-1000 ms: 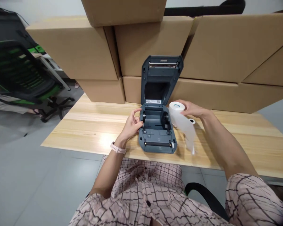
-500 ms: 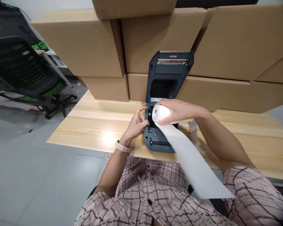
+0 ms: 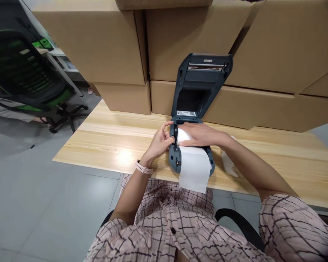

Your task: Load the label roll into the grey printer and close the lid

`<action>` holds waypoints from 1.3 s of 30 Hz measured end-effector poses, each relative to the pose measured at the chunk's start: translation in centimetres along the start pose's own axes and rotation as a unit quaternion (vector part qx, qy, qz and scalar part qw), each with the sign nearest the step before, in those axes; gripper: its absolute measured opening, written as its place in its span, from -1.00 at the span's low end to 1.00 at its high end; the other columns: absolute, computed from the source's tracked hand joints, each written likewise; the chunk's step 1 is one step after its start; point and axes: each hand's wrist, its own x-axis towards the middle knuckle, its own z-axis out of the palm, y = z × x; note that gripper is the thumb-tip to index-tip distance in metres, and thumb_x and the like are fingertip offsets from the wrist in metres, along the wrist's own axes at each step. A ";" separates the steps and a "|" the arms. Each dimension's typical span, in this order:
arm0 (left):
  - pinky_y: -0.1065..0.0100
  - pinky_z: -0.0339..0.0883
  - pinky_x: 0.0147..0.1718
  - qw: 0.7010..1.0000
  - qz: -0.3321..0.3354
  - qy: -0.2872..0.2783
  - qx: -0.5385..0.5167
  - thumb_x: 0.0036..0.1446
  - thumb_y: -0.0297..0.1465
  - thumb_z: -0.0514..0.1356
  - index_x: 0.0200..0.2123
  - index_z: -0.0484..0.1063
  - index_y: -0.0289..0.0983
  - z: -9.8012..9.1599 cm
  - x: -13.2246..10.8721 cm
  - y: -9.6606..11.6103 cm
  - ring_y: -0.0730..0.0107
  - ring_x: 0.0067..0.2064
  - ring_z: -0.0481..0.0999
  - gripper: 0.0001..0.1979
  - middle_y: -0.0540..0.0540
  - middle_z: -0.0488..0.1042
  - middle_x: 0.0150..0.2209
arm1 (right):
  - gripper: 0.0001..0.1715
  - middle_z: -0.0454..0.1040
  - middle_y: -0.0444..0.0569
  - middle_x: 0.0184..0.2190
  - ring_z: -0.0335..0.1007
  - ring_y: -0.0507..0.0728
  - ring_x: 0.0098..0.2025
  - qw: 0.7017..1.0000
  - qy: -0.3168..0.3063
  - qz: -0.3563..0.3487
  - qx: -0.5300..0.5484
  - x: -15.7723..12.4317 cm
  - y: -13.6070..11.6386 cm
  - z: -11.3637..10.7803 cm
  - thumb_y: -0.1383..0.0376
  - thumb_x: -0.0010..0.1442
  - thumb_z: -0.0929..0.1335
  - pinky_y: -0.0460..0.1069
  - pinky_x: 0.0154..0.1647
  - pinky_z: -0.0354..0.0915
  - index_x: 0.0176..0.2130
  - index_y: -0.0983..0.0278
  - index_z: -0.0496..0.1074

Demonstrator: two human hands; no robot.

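Note:
A dark grey label printer stands on the wooden table with its lid raised. Inside its bay sits a white paper roll, and the loose paper strip hangs over the front of the printer past the table edge. My right hand lies over the roll, fingers around its top and side. My left hand grips the left rim of the printer beside the roll, thumb and index finger bent against it.
Cardboard boxes form a wall behind the printer. A piece of white paper lies on the table under my right forearm. A black and green office chair stands at the far left, with part of a person near it.
My right hand has lowered the roll into the printer bay. The paper strip, which swung out to the lower right, now lies straight over the printer's front. My left hand stays at the rim.

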 end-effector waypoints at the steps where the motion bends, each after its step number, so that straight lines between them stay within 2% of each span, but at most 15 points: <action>1: 0.47 0.09 -0.60 1.000 0.002 0.000 0.001 0.08 -0.45 0.30 0.34 0.24 -0.27 0.0 0.0 0.0 0.58 -0.64 0.20 -0.27 0.28 0.20 -0.59 | -0.23 0.51 0.35 0.24 0.51 0.51 0.19 1.000 0.024 -0.007 -0.005 -0.7 -0.2 0.5 -0.11 0.38 0.34 0.35 0.15 0.44 0.31 0.34 0.40; 4: 0.47 0.10 -0.60 1.000 0.006 0.001 0.007 0.09 -0.45 0.31 0.33 0.26 -0.27 0.0 -0.1 0.1 0.58 -0.63 0.18 -0.29 0.28 0.19 -0.58 | -0.31 0.28 0.26 0.48 0.20 0.47 0.50 0.992 0.119 -0.039 -0.016 -3.5 -1.3 2.2 0.01 0.49 0.25 0.44 0.43 0.26 0.43 0.27 0.30; 6: 0.47 0.10 -0.59 1.000 0.005 0.003 0.012 0.10 -0.46 0.29 0.32 0.27 -0.26 0.1 -0.2 0.2 0.59 -0.63 0.17 -0.31 0.27 0.18 -0.58 | -0.36 0.17 0.12 0.55 0.06 0.38 0.59 0.988 0.146 -0.049 -0.008 -5.9 -2.5 3.4 0.01 0.53 0.22 0.42 0.51 0.21 0.45 0.15 0.29; 8: 0.47 0.09 -0.58 1.000 0.005 0.008 0.016 0.10 -0.47 0.29 0.31 0.29 -0.25 0.2 -0.3 0.4 0.59 -0.62 0.17 -0.32 0.26 0.18 -0.58 | -0.38 0.18 0.06 0.55 0.11 0.33 0.58 0.990 0.136 -0.044 0.001 -7.9 -3.7 4.4 -0.01 0.54 0.22 0.37 0.49 0.29 0.46 0.06 0.28; 11: 0.45 0.09 -0.59 1.000 0.007 0.014 0.021 0.09 -0.48 0.29 0.29 0.31 -0.25 0.2 -0.3 0.6 0.57 -0.61 0.16 -0.34 0.25 0.18 -0.58 | -0.37 0.23 0.10 0.53 0.21 0.33 0.54 0.990 0.134 -0.041 0.001 -9.6 -5.1 5.7 -0.02 0.55 0.19 0.36 0.44 0.37 0.47 0.07 0.26; 16: 0.43 0.08 -0.58 1.000 0.006 0.015 0.025 0.09 -0.46 0.31 0.26 0.33 -0.24 0.2 -0.3 0.8 0.55 -0.61 0.16 -0.36 0.25 0.17 -0.59 | -0.33 0.18 0.12 0.55 0.17 0.36 0.55 0.982 0.186 -0.031 -0.005 -9.8 -6.0 7.2 -0.02 0.53 0.24 0.41 0.46 0.32 0.50 0.05 0.20; 23: 0.40 0.05 -0.52 0.999 0.016 0.025 0.041 0.08 -0.46 0.32 0.24 0.36 -0.24 0.2 -0.3 0.7 0.51 -0.55 0.13 -0.38 0.23 0.16 -0.58 | -0.33 0.20 0.25 0.52 0.20 0.43 0.54 0.980 0.195 -0.008 -0.034 -9.4 -7.3 7.8 -0.04 0.52 0.24 0.43 0.40 0.38 0.44 0.16 0.28; 33: 0.37 0.09 -0.46 0.998 0.017 0.026 0.047 0.10 -0.48 0.30 0.23 0.37 -0.24 0.3 -0.5 0.9 0.48 -0.51 0.13 -0.41 0.20 0.16 -0.55 | -0.30 0.21 0.13 0.53 0.14 0.38 0.56 0.973 0.230 -0.009 -0.022 -9.7 -7.3 9.0 -0.02 0.52 0.27 0.42 0.42 0.36 0.51 0.05 0.17; 39: 0.38 0.10 -0.48 0.999 0.014 0.033 0.040 0.12 -0.48 0.32 0.23 0.38 -0.23 0.3 -0.5 0.7 0.50 -0.53 0.14 -0.42 0.20 0.19 -0.55 | -0.23 0.28 0.15 0.49 0.21 0.39 0.53 0.967 0.251 -0.013 -0.040 -9.8 -7.9 9.1 0.03 0.51 0.31 0.42 0.38 0.42 0.55 0.03 0.06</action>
